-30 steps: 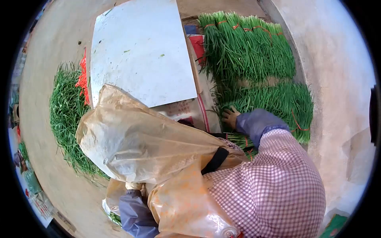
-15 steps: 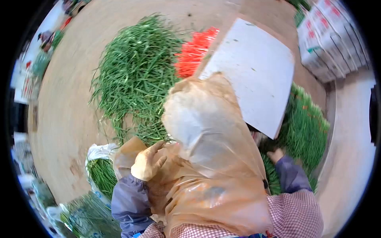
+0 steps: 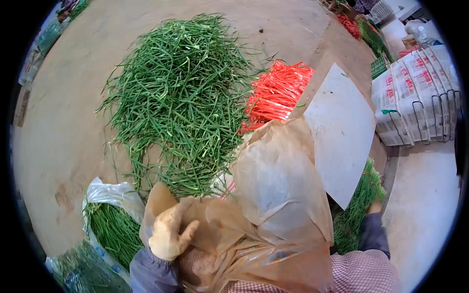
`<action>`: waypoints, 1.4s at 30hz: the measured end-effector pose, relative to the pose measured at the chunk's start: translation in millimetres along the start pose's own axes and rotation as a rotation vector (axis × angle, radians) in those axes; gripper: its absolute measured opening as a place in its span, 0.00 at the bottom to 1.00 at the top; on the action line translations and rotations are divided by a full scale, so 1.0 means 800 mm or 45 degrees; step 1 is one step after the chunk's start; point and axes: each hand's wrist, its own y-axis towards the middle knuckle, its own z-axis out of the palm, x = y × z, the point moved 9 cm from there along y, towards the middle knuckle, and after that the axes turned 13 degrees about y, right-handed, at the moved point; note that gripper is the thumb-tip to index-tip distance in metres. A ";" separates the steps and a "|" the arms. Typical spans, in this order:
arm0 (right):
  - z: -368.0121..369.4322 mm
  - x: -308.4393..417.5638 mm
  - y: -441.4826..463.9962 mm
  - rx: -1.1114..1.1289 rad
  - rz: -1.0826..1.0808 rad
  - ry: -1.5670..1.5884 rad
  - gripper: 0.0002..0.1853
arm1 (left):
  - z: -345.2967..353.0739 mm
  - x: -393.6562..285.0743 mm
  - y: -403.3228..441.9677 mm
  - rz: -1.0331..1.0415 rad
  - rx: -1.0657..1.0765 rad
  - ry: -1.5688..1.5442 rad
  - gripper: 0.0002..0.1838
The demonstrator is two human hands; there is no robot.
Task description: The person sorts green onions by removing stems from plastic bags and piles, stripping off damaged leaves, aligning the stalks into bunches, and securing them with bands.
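Note:
My left hand, in a pale glove, lies over my lap at the lower left. Its thumb and fingers are apart, with nothing in them. Under it spreads a translucent brownish plastic apron that covers my knees. Off to the right, my right hand is at the outer edge of a heap of bundled green stalks, which look like chives. Its fingers are blurred and mostly hidden, so I cannot tell whether they grip any. A white board stands tilted between my knees and that heap.
A large loose pile of green stalks lies on the floor ahead, beside a stack of red ties. Plastic-bagged greens stand at the left. Strapped white boxes are stacked by the ledge at the right.
The head view has turned to the right, so most things sit lower in it. My right hand has moved outward along the bundled stalks. The left hand stays over my lap, fingers apart.

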 end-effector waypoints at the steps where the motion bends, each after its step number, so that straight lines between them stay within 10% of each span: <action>1: 0.021 0.070 0.011 0.008 -0.146 0.111 0.13 | 0.001 -0.004 0.012 0.058 0.042 -0.087 0.29; 5: 0.335 0.319 -0.180 0.614 -0.345 0.034 0.12 | 0.015 0.007 0.035 0.139 0.081 -0.076 0.30; 12: 0.727 0.337 -0.405 1.524 -1.580 -1.108 0.13 | 0.003 0.023 -0.008 -0.024 0.044 0.011 0.32; 15: 0.792 0.283 -0.404 1.422 -1.451 -1.986 0.15 | -0.010 0.010 -0.038 -0.071 -0.079 0.020 0.32; 19: 0.814 0.251 -0.370 1.523 -1.400 -1.642 0.13 | -0.015 -0.012 -0.080 -0.176 -0.154 0.048 0.32; 25: 0.753 0.304 -0.323 1.521 -0.779 -0.028 0.05 | -0.007 -0.036 -0.093 -0.235 -0.155 0.100 0.31; 33: 0.475 0.518 -0.345 1.305 -0.733 1.040 0.09 | 0.004 -0.049 -0.081 -0.156 -0.189 0.186 0.29; 40: 0.544 0.344 -0.019 1.129 -0.194 0.537 0.08 | -0.027 -0.070 -0.116 -0.044 -0.572 0.181 0.27; 42: 0.562 0.260 0.101 1.079 -0.687 -0.837 0.11 | -0.040 -0.072 -0.142 -0.130 -0.568 0.039 0.28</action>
